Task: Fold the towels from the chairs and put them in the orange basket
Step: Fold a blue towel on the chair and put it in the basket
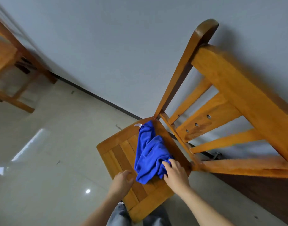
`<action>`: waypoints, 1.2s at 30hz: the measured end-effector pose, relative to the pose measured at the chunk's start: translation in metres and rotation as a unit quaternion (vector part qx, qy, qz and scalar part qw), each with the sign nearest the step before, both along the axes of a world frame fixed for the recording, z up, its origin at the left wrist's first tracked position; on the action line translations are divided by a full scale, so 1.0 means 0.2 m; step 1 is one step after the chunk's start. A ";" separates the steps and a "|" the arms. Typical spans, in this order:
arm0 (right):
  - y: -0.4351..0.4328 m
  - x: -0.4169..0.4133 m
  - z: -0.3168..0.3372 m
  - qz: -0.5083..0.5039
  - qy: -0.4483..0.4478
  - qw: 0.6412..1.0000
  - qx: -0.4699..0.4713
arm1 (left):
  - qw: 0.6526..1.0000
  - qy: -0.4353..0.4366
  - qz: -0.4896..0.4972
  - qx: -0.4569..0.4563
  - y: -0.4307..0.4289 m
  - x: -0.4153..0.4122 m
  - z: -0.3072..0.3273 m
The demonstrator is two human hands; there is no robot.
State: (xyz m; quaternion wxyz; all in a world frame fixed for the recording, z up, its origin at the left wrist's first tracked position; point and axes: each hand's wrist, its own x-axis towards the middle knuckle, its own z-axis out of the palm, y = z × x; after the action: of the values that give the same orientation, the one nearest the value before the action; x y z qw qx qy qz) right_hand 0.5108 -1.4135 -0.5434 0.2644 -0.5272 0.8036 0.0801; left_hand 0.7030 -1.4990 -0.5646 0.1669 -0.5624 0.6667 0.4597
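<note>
The blue towel (149, 154) lies crumpled on the chair (123, 154) seat, under the right hand (175, 173), whose spread fingers press its near edge. The left hand (122, 181) hovers loosely curled just beside it, empty. Soft, light and limp; best pinched at two corners.

My right hand (175, 173) is touching the crumpled blue towel (149, 152) on the slatted wooden chair (117, 154); my left hand (122, 181) is hovering beside it.
</note>
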 end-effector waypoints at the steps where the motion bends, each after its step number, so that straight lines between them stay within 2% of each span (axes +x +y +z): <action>1: -0.03 -0.01 -0.07 0.009 -0.001 1.000 -0.017 | 1.000 -0.004 0.016 0.019 0.01 -0.03 -0.06; 3: -0.09 -0.03 -0.20 0.051 0.035 0.998 -0.019 | 0.998 -0.005 0.053 0.042 0.01 -0.09 -0.17; 7: -0.18 -0.05 -0.43 0.174 0.051 0.982 -0.054 | 0.992 -0.014 0.118 0.046 -0.03 -0.14 -0.41; 9: -0.19 -0.06 -0.51 0.200 0.055 0.977 -0.044 | 0.982 0.002 0.179 0.055 -0.04 -0.17 -0.50; 12: -0.16 -0.08 -0.63 0.178 0.044 0.982 -0.032 | 0.955 0.032 0.280 0.091 0.00 -0.21 -0.61; 16: -0.12 -0.14 -0.69 0.166 0.022 0.984 -0.063 | 0.915 0.039 0.379 0.131 0.06 -0.29 -0.69; 19: -0.09 -0.19 -0.66 0.139 0.012 0.988 -0.059 | 0.900 0.044 0.406 0.150 0.09 -0.32 -0.65; 22: -0.07 -0.21 -0.53 0.083 -0.003 0.996 -0.038 | 0.899 0.064 0.409 0.141 0.09 -0.30 -0.51; 25: -0.09 -0.21 -0.32 -0.029 -0.060 0.997 -0.028 | 0.903 0.092 0.406 0.107 0.03 -0.24 -0.30; 29: -0.15 -0.19 0.09 -0.099 -0.126 0.984 -0.076 | 0.910 0.128 0.392 0.051 -0.10 -0.19 0.06; 36: -0.29 -0.13 0.75 -0.110 -0.172 0.963 -0.174 | 0.924 0.173 0.335 -0.068 -0.31 -0.11 0.64</action>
State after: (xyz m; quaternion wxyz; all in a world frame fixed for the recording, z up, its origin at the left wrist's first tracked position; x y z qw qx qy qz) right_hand 0.4849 -1.4709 -0.3934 0.3101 -0.4792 0.8005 -0.1828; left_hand 0.6811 -1.5613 -0.4373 -0.1534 -0.6746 0.4880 0.5322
